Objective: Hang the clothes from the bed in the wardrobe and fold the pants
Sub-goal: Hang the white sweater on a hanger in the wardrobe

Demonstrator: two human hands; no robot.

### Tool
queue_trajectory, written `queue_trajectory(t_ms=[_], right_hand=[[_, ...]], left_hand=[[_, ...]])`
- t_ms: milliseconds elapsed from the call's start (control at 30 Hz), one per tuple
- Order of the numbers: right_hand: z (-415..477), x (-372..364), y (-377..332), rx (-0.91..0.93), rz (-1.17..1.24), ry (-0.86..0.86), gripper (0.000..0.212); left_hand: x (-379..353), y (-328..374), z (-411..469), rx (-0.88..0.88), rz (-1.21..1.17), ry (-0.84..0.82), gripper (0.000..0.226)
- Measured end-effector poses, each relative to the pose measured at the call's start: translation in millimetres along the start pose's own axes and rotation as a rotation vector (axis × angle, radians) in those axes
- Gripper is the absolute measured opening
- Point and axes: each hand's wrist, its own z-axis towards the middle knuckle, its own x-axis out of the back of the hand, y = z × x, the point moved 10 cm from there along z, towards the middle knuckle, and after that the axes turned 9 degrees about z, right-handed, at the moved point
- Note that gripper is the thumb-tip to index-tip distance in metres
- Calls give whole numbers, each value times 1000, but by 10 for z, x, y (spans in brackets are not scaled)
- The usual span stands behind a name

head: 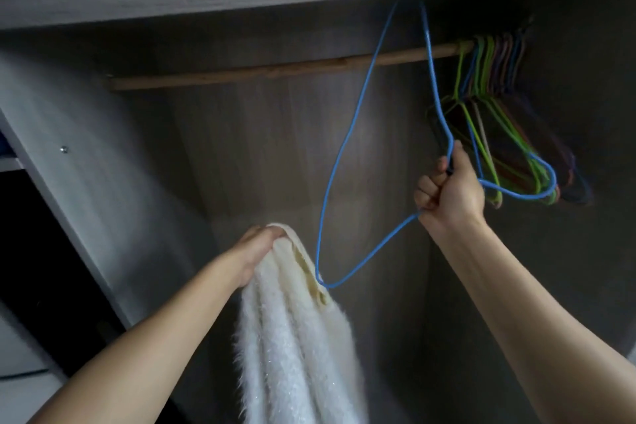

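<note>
Left hand [261,251]: raised at the left of the wardrobe opening, fingers curled over the top edge of the white fluffy garment [292,348], gripping it. The garment hung straight down below this hand in loose folds. Its neck opening sat just to the hand's right.

Blue wire hanger [347,139]: held between the two hands. Its lowest corner touched the garment's top edge, just right of the left hand. Whether that corner had entered the neck opening could not be told.

Right hand [451,189]: fist closed round the hanger's neck, with the hook projecting to the hand's right.

Wooden rail [275,70]: ran above both hands, bare over the left one. A bunch of coloured spare hangers [495,103] hung just beyond and above the right hand.

Assessment: the step in hand appeared to be threading the hanger into the garment; nothing was hung yet.

Recommended:
- The left hand should spread the opening.
- The right hand should feed the low corner fully into one shoulder, then rotate the hanger to seat the other.
- The hook should be kept clear of the spare hangers, as snagging looked likely.
- The soft knit should be eased over the wire, not dragged.
</note>
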Motion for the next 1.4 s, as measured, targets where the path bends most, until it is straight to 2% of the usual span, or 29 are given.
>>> queue_trajectory(t_ms=[100, 233, 333, 433, 533, 633, 700, 833, 1033, 1133, 1233, 1400], right_hand=[[-49, -18, 134, -12, 60, -3, 47], [-104, -129, 310, -18, 95, -16, 50], [-124, -193, 494, -49, 96, -36, 52], [-132, -243, 721, -95, 65, -93, 53], [-167, -271, 1021, -182, -9, -181, 56], [-221, -260, 1367, -347, -46, -289, 64], [-238, -234, 1502, -436, -36, -332, 66], [-255, -262, 1544, -515, -32, -395, 56], [-277, -344, 1627, -517, 22, -425, 55], [-211, -313, 1611, -502, -30, -412, 60], [-213, -276, 1604, -498, -152, -421, 69], [-309, -486, 1576, -471, -16, -394, 68]], left_hand=[[62, -39, -21, 35, 4, 47, 14], [101, -152, -90, 85, 29, 2, 19], [41, -240, -196, 98, 33, -89, 10], [51, -338, -254, 121, 29, -148, 17], [132, -329, -358, 120, 5, -196, 20], [259, -241, -473, 67, -32, -197, 22], [384, -208, -550, 41, -53, -163, 18], [707, -219, -645, -8, -11, -26, 7], [904, -183, -741, -35, 14, 131, 16], [1094, 20, -796, -178, 187, 255, 14], [1143, 129, -820, -272, 253, 270, 19], [892, 165, -775, -260, 196, 183, 24]])
